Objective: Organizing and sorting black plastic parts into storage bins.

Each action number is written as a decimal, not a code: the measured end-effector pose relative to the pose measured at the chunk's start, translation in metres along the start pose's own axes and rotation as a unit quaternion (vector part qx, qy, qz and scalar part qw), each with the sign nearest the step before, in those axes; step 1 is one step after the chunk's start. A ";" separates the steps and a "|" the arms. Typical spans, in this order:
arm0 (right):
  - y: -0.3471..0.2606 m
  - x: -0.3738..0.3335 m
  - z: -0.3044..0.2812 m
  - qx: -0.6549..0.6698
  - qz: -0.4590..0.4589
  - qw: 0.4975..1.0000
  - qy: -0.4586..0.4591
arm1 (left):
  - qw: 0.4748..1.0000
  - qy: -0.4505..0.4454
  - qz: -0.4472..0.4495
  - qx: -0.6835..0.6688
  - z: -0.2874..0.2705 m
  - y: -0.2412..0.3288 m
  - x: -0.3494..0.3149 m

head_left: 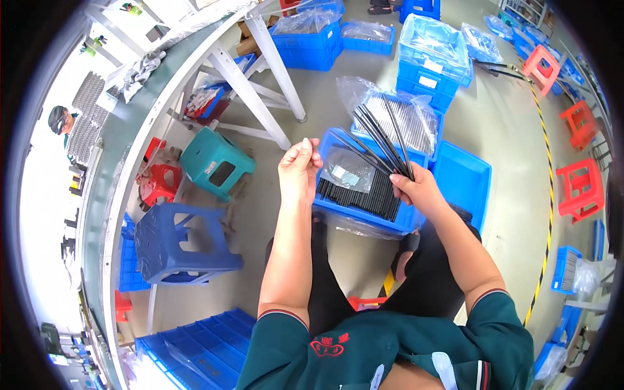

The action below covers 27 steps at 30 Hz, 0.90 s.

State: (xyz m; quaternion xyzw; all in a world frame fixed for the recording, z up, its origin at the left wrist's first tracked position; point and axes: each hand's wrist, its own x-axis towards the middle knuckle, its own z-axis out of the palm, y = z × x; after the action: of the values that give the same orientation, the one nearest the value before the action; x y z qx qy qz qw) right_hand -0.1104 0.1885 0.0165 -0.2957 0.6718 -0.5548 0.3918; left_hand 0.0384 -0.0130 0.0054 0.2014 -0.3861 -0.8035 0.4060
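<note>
My right hand point(414, 189) is closed round a fanned bundle of thin black rods point(379, 138), which point up and away to the left. To its left, my left hand point(299, 166) is raised with thumb and fingers curled together; whether anything tiny is between them I cannot make out. Both hands are over or beside a blue crate point(370, 225) in front of my knees. Rows of black rods point(359, 199) lie in that crate, partly under a clear plastic bag point(348, 170) with a white label. Behind it, another blue crate holds pale grey rods point(404, 123) under clear film.
A blue bin point(461, 179) stands right of the crate. Stacked blue crates point(430, 55) stand farther back. On the left are a teal stool point(218, 162), a dark blue stool point(182, 244) and a long workbench point(123, 153). Red stools point(578, 188) stand beyond a yellow-black floor line point(546, 162).
</note>
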 end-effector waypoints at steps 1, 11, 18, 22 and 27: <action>-0.001 0.000 -0.001 -0.004 0.003 1.000 -0.012 | 1.000 -0.012 -0.004 -0.018 -0.002 0.002 -0.001; -0.004 -0.003 0.005 -0.101 0.016 0.994 -0.037 | 0.999 -0.001 0.007 -0.041 0.008 -0.004 -0.011; -0.003 0.000 0.007 -0.096 0.002 0.995 -0.023 | 0.998 -0.002 0.027 -0.050 0.014 -0.014 -0.009; -0.002 0.002 0.006 -0.102 0.000 0.995 -0.018 | 0.997 0.003 0.022 -0.073 0.021 -0.014 -0.008; 0.002 0.001 0.008 -0.090 -0.023 0.996 -0.006 | 0.997 0.004 0.025 -0.069 0.016 -0.016 -0.007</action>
State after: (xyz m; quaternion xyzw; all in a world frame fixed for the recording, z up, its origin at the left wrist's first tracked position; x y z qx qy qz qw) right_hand -0.1037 0.1839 0.0140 -0.3482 0.7095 -0.4993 0.3551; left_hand 0.0243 0.0054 0.0032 0.1659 -0.3329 -0.8171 0.4405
